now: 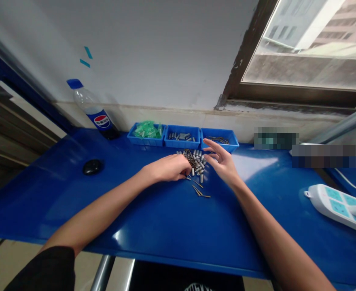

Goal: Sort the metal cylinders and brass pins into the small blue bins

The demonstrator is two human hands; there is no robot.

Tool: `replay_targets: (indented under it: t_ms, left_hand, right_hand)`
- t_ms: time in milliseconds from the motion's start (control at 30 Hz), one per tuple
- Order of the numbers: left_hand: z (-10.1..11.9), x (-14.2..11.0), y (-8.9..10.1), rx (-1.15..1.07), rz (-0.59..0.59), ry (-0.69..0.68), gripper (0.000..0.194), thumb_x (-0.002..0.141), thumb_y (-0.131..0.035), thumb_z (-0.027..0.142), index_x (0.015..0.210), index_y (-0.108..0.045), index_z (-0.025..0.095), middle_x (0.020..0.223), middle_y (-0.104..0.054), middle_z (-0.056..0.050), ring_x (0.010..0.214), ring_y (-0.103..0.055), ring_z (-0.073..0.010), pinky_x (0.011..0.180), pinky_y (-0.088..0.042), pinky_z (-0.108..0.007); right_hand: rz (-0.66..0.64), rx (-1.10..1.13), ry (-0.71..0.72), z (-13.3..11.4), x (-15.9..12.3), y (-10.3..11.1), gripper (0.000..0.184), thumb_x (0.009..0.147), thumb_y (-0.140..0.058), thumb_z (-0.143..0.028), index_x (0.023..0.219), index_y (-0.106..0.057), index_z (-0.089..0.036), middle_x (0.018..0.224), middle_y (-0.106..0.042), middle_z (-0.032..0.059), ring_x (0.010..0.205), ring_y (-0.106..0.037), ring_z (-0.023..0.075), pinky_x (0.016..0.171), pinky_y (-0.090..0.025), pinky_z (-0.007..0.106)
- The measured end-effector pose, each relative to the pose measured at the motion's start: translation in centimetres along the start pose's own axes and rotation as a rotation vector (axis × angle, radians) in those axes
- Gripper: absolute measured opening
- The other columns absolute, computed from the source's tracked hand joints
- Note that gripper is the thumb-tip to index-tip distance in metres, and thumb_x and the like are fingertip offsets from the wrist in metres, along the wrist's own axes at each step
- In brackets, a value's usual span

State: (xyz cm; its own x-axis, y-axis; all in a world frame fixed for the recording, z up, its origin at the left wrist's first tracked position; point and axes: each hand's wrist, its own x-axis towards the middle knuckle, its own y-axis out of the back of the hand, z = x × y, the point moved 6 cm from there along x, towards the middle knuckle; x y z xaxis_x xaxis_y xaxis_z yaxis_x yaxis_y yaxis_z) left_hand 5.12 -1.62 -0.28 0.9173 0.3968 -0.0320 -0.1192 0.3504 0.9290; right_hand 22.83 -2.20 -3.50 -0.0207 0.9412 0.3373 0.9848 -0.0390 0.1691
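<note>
My left hand (174, 167) is at the left side of a pile of small silver metal cylinders (200, 163), its fingers curled down and pressed together. What they hold, if anything, is hidden. Thin brass-coloured pins (197, 190) lie loose just in front of the pile. On the pile's right my right hand (222, 161) is raised with fingers apart and nothing visible in it. Its fingertips overlap the front of the right blue bin (234, 145), which contains more thin pins. The middle blue bin (182, 143) has grey cylinders in it.
A left blue bin (146, 141) contains green plastic wrapping (149, 129). Behind the black mouse (92, 167) a Pepsi bottle (99, 115) stands against the wall. A white power strip (342, 204) lies at the right of the blue table (166, 226). Two blurred patches cover the right back.
</note>
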Motion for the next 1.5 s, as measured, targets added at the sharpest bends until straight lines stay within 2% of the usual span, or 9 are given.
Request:
replay_targets:
  t_ms: [167,333,467,667,1000,1200,1333,1433,1500]
  left_hand:
    - [0.3,0.0,-0.5,0.070,-0.001,-0.007,0.016,0.088,-0.065,0.008,0.077,-0.071,0.017,0.080,-0.072,-0.005,0.075,-0.067,-0.0178,0.067,-0.044,-0.027]
    - [0.5,-0.3,-0.2,0.096,0.010,0.053,0.014,0.096,-0.060,0.014,0.084,-0.067,0.017,0.090,-0.070,-0.008,0.079,-0.067,-0.0199,0.068,-0.046,-0.029]
    - [0.1,-0.3,1.0,0.007,0.101,0.074,0.010,0.098,-0.058,0.015,0.091,-0.064,0.016,0.094,-0.069,-0.008,0.081,-0.066,-0.0193,0.069,-0.046,-0.028]
    - [-0.3,0.0,2.7,-0.198,0.297,0.084,0.005,0.093,-0.067,0.013,0.095,-0.064,0.016,0.085,-0.070,-0.003,0.075,-0.065,-0.0145,0.068,-0.045,-0.024]
    - [0.6,0.2,2.3,-0.198,0.375,0.095,0.007,0.092,-0.067,0.014,0.089,-0.061,0.016,0.075,-0.066,0.001,0.065,-0.060,-0.0116,0.061,-0.039,-0.022]
    - [0.2,0.2,2.4,-0.181,0.406,0.124,0.012,0.092,-0.072,0.022,0.090,-0.061,0.016,0.079,-0.068,0.000,0.069,-0.062,-0.0131,0.063,-0.041,-0.023]
    - [0.6,0.2,2.3,-0.107,0.377,0.112,0.018,0.095,-0.072,0.032,0.092,-0.064,0.016,0.083,-0.069,-0.003,0.073,-0.063,-0.0152,0.066,-0.043,-0.025]
    - [2.1,0.4,1.1,-0.083,0.282,-0.020,0.019,0.097,-0.070,0.035,0.096,-0.069,0.016,0.093,-0.071,-0.006,0.082,-0.066,-0.0171,0.073,-0.047,-0.027]
    - [3.4,0.6,0.0,-0.055,0.209,-0.133,0.023,0.096,-0.072,0.038,0.105,-0.071,0.017,0.102,-0.071,-0.008,0.090,-0.067,-0.0191,0.078,-0.050,-0.029]
  right_hand:
    - [-0.003,-0.040,-0.056,0.9,-1.0,0.9,0.045,0.090,-0.073,-0.036,0.135,-0.068,-0.028,0.123,-0.074,0.0075,0.108,-0.071,0.0242,0.094,-0.058,0.041]
    - [0.013,-0.019,-0.079,0.4,-1.2,1.2,0.040,0.089,-0.074,-0.039,0.128,-0.071,-0.027,0.118,-0.076,0.0075,0.101,-0.072,0.0237,0.092,-0.059,0.042]
    - [0.014,0.025,-0.106,0.0,-1.2,1.0,0.035,0.088,-0.076,-0.041,0.120,-0.073,-0.026,0.119,-0.077,0.0077,0.095,-0.073,0.0223,0.092,-0.059,0.041]
    - [-0.024,0.114,-0.197,-0.5,-1.3,0.4,0.031,0.084,-0.080,-0.049,0.103,-0.078,-0.025,0.087,-0.080,0.0045,0.080,-0.074,0.0219,0.081,-0.061,0.040]
    - [-0.110,0.231,-0.291,0.7,-1.9,-0.8,0.031,0.077,-0.088,-0.047,0.095,-0.082,-0.022,0.084,-0.080,0.0053,0.074,-0.072,0.0196,0.075,-0.059,0.037]
    - [-0.083,0.223,-0.296,0.8,-1.7,-0.7,0.029,0.077,-0.089,-0.045,0.093,-0.082,-0.022,0.082,-0.080,0.0051,0.073,-0.072,0.0193,0.075,-0.059,0.037]
    - [0.105,0.201,-0.185,0.5,-1.2,1.0,0.033,0.079,-0.087,-0.044,0.105,-0.080,-0.024,0.104,-0.081,0.0079,0.095,-0.075,0.0248,0.091,-0.060,0.043]
    - [0.168,0.237,-0.137,0.6,-1.0,2.0,0.051,0.083,-0.084,-0.041,0.131,-0.071,-0.030,0.138,-0.071,0.0093,0.119,-0.071,0.0289,0.105,-0.056,0.047]
    - [0.161,0.244,-0.156,0.8,-1.0,2.1,0.058,0.084,-0.083,-0.040,0.139,-0.065,-0.032,0.148,-0.065,0.0097,0.124,-0.069,0.0303,0.105,-0.056,0.048]
